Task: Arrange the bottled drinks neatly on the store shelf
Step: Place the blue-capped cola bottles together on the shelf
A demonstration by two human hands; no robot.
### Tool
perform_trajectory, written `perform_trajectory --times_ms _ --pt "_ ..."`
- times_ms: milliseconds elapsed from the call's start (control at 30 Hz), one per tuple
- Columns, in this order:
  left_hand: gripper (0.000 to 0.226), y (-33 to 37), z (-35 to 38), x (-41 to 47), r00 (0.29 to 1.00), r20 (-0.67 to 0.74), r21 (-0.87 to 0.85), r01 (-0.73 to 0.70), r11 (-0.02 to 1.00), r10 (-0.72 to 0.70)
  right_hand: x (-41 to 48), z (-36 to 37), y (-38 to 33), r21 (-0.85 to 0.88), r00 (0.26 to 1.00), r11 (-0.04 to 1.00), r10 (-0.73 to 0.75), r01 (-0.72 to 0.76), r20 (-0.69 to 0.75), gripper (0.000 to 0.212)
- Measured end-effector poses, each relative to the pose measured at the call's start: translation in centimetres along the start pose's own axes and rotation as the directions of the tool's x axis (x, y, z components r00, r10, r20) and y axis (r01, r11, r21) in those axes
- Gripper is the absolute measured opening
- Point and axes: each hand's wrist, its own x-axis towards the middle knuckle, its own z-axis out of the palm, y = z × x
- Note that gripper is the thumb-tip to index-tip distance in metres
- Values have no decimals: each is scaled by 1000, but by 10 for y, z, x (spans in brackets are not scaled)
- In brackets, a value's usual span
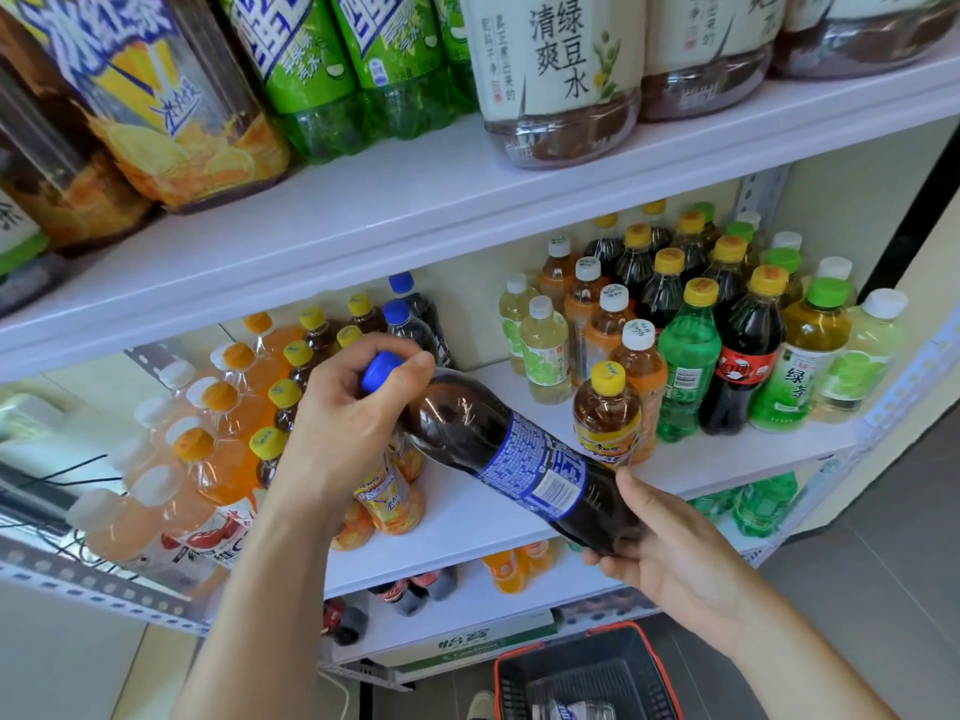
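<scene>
A dark cola bottle (524,459) with a blue cap and blue label lies tilted in front of the middle shelf (467,517), cap up to the left. My left hand (348,407) grips its neck just under the cap. My right hand (670,553) holds its base from below. Behind the cap, two more blue-capped cola bottles (410,319) stand at the back of the shelf. Orange and yellow-capped bottles (244,407) fill the shelf's left part.
Mixed small bottles (701,330) crowd the shelf's right side. Large bottles (561,75) stand on the upper shelf. Lower shelves hold a few bottles (511,569). A red-rimmed basket (587,672) with one bottle inside sits on the floor below.
</scene>
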Motion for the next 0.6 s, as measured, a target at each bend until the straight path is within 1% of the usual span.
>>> perform_trajectory --times_ms 100,167,233,333,367,433,467,500,533,567,600 --pt "26 -1 -8 0 979 202 -40 4 999 4 3 0 -3 -50 996 996 71 -74 -52 52" --pt "31 -2 -10 2 955 295 19 -5 1000 -1 7 1 -4 -111 983 982 142 -155 -118 59" --pt "32 -5 -9 5 959 282 112 -30 993 -3 11 1 -3 -139 964 966 193 -220 -182 65" --pt "39 -10 -7 5 974 220 204 -107 973 61 16 2 0 -186 952 947 221 -261 -213 69" --pt "39 -11 -5 5 976 194 213 -138 967 96 17 2 1 -219 955 940 217 -260 -204 69" --pt "38 -13 -2 4 979 115 250 -193 949 169 20 5 0 -358 965 902 181 -239 -188 62" --pt "36 -14 0 4 979 69 286 -204 936 192 21 6 -1 -469 973 860 116 -200 -201 55" --pt "35 -15 2 4 979 28 329 -201 923 204 21 5 -3 -592 976 795 3 -134 -217 44" --pt "34 -15 4 4 977 -7 373 -194 907 211 22 3 -4 -710 964 701 -145 -59 -223 32" --pt "34 -15 6 6 974 -30 426 -192 884 226 21 -1 -7 -808 926 589 -311 13 -213 20" --pt "34 -15 8 8 965 -41 496 -206 843 260 19 -2 -10 -865 871 496 -455 76 -185 9"
